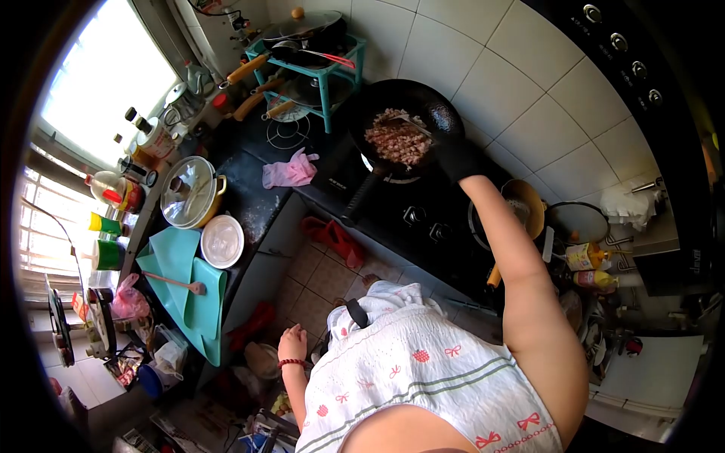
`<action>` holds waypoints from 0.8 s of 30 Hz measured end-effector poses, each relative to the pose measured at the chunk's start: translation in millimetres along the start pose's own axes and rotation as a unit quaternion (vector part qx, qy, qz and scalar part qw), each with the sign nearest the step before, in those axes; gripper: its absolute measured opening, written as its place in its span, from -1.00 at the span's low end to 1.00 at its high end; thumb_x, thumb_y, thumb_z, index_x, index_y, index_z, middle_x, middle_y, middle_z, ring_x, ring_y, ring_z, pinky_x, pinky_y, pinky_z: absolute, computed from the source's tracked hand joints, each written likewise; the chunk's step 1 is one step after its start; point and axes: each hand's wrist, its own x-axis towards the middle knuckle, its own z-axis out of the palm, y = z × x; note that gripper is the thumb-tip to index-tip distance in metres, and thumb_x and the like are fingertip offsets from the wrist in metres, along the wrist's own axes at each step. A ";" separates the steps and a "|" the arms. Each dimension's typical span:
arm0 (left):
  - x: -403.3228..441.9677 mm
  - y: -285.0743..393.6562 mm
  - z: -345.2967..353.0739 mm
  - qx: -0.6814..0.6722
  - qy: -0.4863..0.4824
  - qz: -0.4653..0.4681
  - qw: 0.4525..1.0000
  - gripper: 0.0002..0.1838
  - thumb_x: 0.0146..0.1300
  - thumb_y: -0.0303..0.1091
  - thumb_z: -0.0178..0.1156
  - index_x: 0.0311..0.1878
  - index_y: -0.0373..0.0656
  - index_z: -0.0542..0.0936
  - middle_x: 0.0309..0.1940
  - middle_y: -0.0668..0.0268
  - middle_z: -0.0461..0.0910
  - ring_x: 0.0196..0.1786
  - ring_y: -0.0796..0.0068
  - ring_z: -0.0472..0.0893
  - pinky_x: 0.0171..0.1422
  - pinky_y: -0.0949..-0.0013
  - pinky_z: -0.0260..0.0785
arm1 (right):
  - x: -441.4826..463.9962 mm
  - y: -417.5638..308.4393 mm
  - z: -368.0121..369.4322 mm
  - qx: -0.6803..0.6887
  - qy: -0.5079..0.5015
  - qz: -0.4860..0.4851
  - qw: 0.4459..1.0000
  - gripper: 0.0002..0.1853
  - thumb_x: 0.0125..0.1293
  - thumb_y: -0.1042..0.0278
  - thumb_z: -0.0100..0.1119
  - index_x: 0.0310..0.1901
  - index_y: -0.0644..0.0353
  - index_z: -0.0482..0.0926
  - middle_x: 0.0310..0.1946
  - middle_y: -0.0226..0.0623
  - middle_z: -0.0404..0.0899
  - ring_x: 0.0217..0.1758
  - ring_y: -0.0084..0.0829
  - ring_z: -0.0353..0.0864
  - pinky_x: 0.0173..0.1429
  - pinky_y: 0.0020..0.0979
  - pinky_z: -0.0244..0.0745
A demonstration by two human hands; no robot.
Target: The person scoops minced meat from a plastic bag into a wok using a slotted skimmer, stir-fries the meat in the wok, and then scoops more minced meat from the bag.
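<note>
Bits of meat are held in the black wok. A spatula is gripped by the right hand, but its dark fingers can't be made out. The left hand is left loose.

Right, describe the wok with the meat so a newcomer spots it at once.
Find the black stove along the tiled wall. At its end nearer the turquoise rack sits a wide, dark wok, its black handle pointing away from the wall. Unlike the lidded pans on that rack, it is open and holds chopped pinkish meat, the black-gloved right hand at its rim.
</note>
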 end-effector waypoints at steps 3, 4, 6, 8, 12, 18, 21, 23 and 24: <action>-0.9 -1.1 -1.4 -0.002 0.007 -0.004 1.000 -0.70 0.18 -0.26 0.13 -0.06 -0.15 0.61 -0.22 0.12 0.59 -0.17 0.11 0.59 -0.08 0.17 0.45 | -9.6 -22.6 -55.1 0.001 -0.085 0.065 0.994 -0.66 0.25 0.08 -0.06 -0.10 0.07 0.56 -0.20 -0.05 0.57 -0.12 -0.05 0.57 -0.04 -0.10 0.46; -1.8 0.1 -3.0 -0.002 0.008 -0.008 1.000 -0.71 0.18 -0.26 0.13 -0.07 -0.15 0.61 -0.22 0.12 0.59 -0.17 0.11 0.59 -0.08 0.17 0.45 | -8.4 -15.7 -49.0 -0.006 -0.075 0.068 0.995 -0.67 0.25 0.08 -0.06 -0.14 0.09 0.57 -0.21 -0.05 0.57 -0.13 -0.05 0.57 -0.04 -0.10 0.46; -2.8 -0.2 -1.9 0.000 0.007 -0.011 1.000 -0.71 0.18 -0.26 0.13 -0.07 -0.15 0.61 -0.22 0.12 0.59 -0.17 0.11 0.59 -0.08 0.17 0.45 | -9.7 6.6 -27.1 -0.021 -0.054 0.077 0.995 -0.67 0.25 0.08 -0.06 -0.21 0.13 0.58 -0.22 -0.05 0.57 -0.15 -0.06 0.58 -0.06 -0.10 0.47; -3.5 -2.2 1.1 0.002 0.004 -0.010 1.000 -0.71 0.17 -0.26 0.14 -0.07 -0.15 0.61 -0.22 0.11 0.59 -0.17 0.12 0.59 -0.08 0.17 0.46 | -10.6 13.6 -18.0 -0.020 -0.041 0.045 0.998 -0.68 0.25 0.08 -0.06 -0.19 0.12 0.56 -0.23 -0.05 0.58 -0.16 -0.07 0.58 -0.08 -0.09 0.47; -4.9 -3.2 -0.1 0.002 0.001 -0.008 1.000 -0.70 0.17 -0.26 0.14 -0.06 -0.15 0.60 -0.21 0.10 0.59 -0.17 0.12 0.59 -0.08 0.17 0.46 | -18.2 -7.8 -47.8 -0.067 -0.049 0.012 0.997 -0.70 0.26 0.10 -0.06 -0.12 0.09 0.50 -0.26 -0.04 0.58 -0.18 -0.06 0.59 -0.12 -0.09 0.48; -1.8 0.3 0.2 0.002 0.003 -0.006 1.000 -0.69 0.18 -0.25 0.14 -0.05 -0.15 0.60 -0.18 0.09 0.58 -0.14 0.11 0.58 -0.05 0.17 0.45 | -19.7 -3.9 -42.2 -0.071 -0.082 0.002 0.994 -0.68 0.27 0.11 -0.07 -0.02 0.04 0.43 -0.23 -0.07 0.58 -0.19 -0.07 0.60 -0.17 -0.08 0.49; -1.5 -0.3 0.1 -0.004 0.002 -0.015 1.000 -0.69 0.18 -0.25 0.13 -0.05 -0.15 0.60 -0.17 0.08 0.58 -0.12 0.10 0.58 -0.04 0.17 0.45 | -26.8 -14.5 -53.9 -0.081 -0.059 -0.011 0.995 -0.65 0.26 0.06 -0.04 -0.01 0.04 0.45 -0.24 -0.10 0.59 -0.19 -0.09 0.60 -0.15 -0.09 0.49; -2.9 -1.9 1.4 0.006 -0.006 -0.019 1.000 -0.69 0.18 -0.25 0.13 -0.05 -0.15 0.59 -0.17 0.08 0.58 -0.12 0.10 0.58 -0.03 0.17 0.45 | -27.0 -7.5 -49.7 -0.085 -0.085 -0.015 0.993 -0.64 0.25 0.03 -0.02 -0.02 0.02 0.47 -0.26 -0.10 0.59 -0.20 -0.10 0.60 -0.14 -0.10 0.48; -3.7 -3.8 2.3 0.012 -0.005 -0.006 1.000 -0.69 0.18 -0.25 0.13 -0.05 -0.15 0.59 -0.17 0.08 0.58 -0.12 0.10 0.58 -0.03 0.16 0.45 | -25.7 -2.5 -48.9 -0.087 -0.097 -0.017 0.991 -0.64 0.24 0.02 -0.01 -0.02 0.02 0.48 -0.28 -0.10 0.59 -0.20 -0.10 0.60 -0.13 -0.11 0.48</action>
